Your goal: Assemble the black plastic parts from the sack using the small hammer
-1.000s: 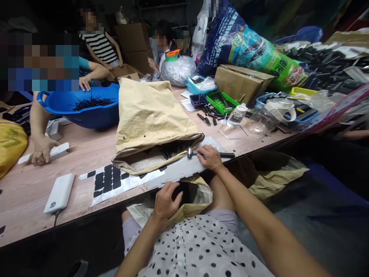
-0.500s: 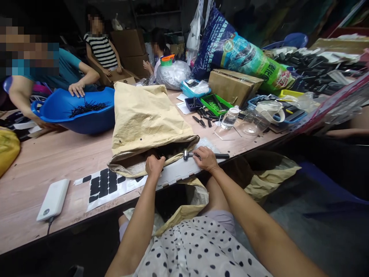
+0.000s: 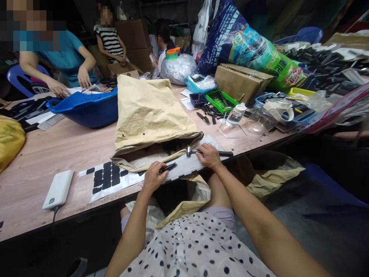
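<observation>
Left hand (image 3: pixel 152 177): fingers pinched shut on a slim black plastic clip (image 3: pixel 169 167), just in front of the tan paper sack's (image 3: pixel 150 111) mouth.
Clip handling: I judge it light, stiff and smooth; best pinched mid-length.
Right hand (image 3: pixel 209 156): fingers wrapped round a small steel-headed hammer (image 3: pixel 190 151), right of the sack mouth.

The person wears a light, almost white garment (image 3: pixel 198 250) printed with small dark dots. The dots are round and not evenly spaced, and the cloth makes soft folds. Under its upper edge shows a plain, pale lilac piece of clothing (image 3: pixel 223 215), which ends on the thighs; a small part of it shows also on the left side. Both forearms are uncovered down to the lower edge of the view. The left hand (image 3: pixel 154 177) and the right hand (image 3: pixel 210 156) are bare.
</observation>
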{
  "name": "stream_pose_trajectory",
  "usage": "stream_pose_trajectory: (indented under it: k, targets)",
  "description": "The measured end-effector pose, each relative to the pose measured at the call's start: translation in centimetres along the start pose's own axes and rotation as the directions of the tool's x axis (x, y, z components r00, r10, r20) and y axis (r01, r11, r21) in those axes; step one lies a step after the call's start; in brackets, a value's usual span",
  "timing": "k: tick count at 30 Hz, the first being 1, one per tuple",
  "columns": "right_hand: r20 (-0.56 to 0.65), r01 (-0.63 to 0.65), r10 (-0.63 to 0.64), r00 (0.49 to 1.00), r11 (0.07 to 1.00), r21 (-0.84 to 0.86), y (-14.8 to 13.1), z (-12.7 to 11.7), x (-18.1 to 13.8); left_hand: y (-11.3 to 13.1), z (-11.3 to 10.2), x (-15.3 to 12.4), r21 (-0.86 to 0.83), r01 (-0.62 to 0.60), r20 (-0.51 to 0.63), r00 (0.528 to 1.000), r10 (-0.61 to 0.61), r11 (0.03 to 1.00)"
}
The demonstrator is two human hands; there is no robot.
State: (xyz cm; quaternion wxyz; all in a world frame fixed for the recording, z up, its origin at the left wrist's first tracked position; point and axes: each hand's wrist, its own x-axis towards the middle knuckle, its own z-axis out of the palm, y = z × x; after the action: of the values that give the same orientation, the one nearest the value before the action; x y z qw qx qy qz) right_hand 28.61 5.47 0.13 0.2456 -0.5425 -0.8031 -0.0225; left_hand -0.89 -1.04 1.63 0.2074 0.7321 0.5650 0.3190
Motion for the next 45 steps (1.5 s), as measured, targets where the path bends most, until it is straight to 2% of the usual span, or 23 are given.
stream_pose_trajectory:
  k: [9,15,17,20,25,28,31,35,39,45]
  targets:
    - [0.000,0.013,-0.013,1.000,1.000,-0.001,0.3,0.1,-0.1,-0.9,0.8,0.9,0.001,0.019,-0.039,0.999,-0.019,1.000]
    - [-0.049,0.065,-0.062,0.997,0.995,0.076,0.2,-0.7,-0.2,-1.3,0.9,0.9,-0.036,0.038,-0.030,0.999,-0.039,0.999]
    - [-0.104,0.085,-0.069,0.992,0.985,0.151,-0.9,-1.1,-0.5,-1.3,1.0,1.0,-0.048,0.048,-0.029,0.998,-0.050,0.998]
    - [-0.155,0.103,-0.055,0.986,0.941,0.321,-4.0,-1.4,-1.2,-1.2,1.1,1.0,-0.066,0.058,-0.018,0.998,-0.060,0.996]
    - [-0.110,0.115,-0.071,0.991,0.869,0.482,-9.7,-1.1,-2.0,-1.3,1.2,1.0,-0.086,0.062,-0.014,0.998,-0.063,0.994]
    - [-0.084,0.118,-0.089,0.992,0.879,0.462,-11.5,-0.8,-2.4,-1.4,1.3,1.0,-0.074,0.057,-0.007,0.998,-0.057,0.996]
    - [-0.047,0.119,-0.109,0.993,0.918,0.377,-12.1,-0.7,-2.6,-1.4,1.4,1.0,-0.069,0.052,-0.012,0.999,-0.053,0.996]
    - [-0.015,0.099,-0.099,0.995,0.942,0.321,-12.0,-1.1,-2.5,-1.3,1.5,1.0,-0.080,0.050,-0.016,0.999,-0.051,0.996]
    - [-0.057,0.066,-0.050,0.997,0.942,0.330,-11.8,-1.6,-2.3,-1.4,1.6,1.0,-0.080,0.048,-0.022,0.999,-0.050,0.996]
    - [-0.031,0.039,-0.031,0.999,0.949,0.312,-11.3,-1.0,-2.9,-1.8,1.8,1.0,-0.073,0.037,-0.033,0.999,-0.040,0.997]
